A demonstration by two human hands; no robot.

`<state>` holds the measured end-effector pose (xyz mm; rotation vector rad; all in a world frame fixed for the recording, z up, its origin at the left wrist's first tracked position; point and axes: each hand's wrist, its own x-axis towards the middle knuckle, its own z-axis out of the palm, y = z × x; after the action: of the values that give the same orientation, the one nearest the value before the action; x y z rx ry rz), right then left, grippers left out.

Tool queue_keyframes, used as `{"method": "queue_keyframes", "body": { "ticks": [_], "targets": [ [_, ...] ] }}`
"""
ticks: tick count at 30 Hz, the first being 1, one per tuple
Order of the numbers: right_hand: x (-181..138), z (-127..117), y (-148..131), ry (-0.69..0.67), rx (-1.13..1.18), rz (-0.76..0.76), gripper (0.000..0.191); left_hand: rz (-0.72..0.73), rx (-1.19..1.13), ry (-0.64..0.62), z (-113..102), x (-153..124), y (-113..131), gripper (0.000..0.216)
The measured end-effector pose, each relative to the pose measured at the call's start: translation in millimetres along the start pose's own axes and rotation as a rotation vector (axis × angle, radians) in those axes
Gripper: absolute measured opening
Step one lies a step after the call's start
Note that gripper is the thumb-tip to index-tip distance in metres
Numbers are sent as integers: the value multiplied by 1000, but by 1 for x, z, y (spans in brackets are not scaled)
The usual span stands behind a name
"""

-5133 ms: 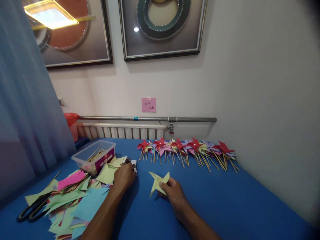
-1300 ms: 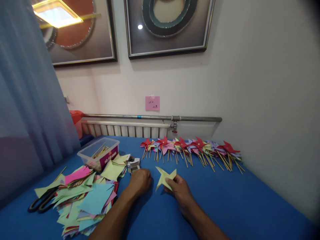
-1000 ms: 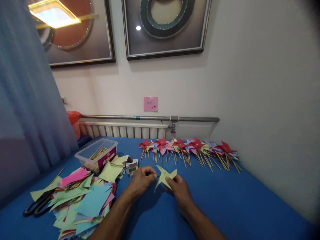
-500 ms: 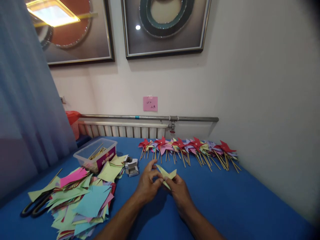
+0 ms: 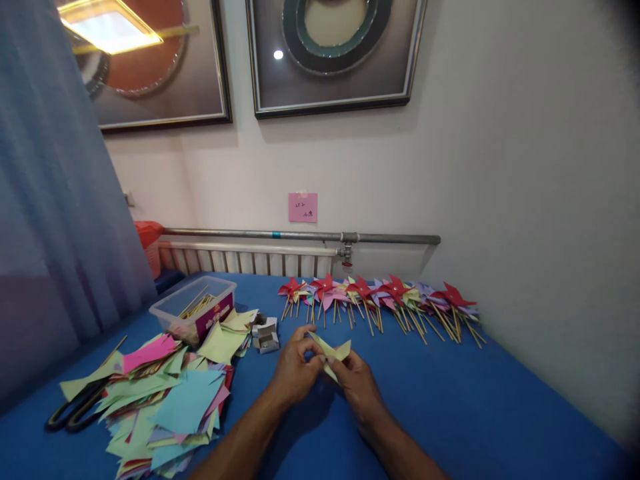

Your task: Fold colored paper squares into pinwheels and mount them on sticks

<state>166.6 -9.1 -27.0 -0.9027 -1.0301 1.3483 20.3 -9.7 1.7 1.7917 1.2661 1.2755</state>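
blue worktop in the head view, and the right hand has a tight grip on folded yellow paper! left hand pinched narrow against it, anything inside unclear; paper sits between both grips. farther left, a clear tub holds sticks.

The folded yellow piece at lower centre is matt paper; the box at left, smooth clear plastic; the pipe mid-frame, dull metal; the curtain at upper left, cloth.
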Motion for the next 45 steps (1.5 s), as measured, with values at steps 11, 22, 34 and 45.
{"method": "queue_keyframes", "body": {
  "ticks": [11, 22, 34, 45],
  "targets": [
    [0, 0, 0, -9, -47, 2, 43, -24, -12, 48, 4, 1, -2, 14],
    [-7, 6, -12, -17, -88, 13, 43, 12, 80, 32, 5, 1, -2, 14],
    [-2, 4, -6, -13, -63, -13, 46, 15, 62, 36, 6, -1, -1, 14],
    [-1, 3, -5, 7, -99, -16, 45, -1, 101, 27, 8, -3, 5, 15]
  ]
}}
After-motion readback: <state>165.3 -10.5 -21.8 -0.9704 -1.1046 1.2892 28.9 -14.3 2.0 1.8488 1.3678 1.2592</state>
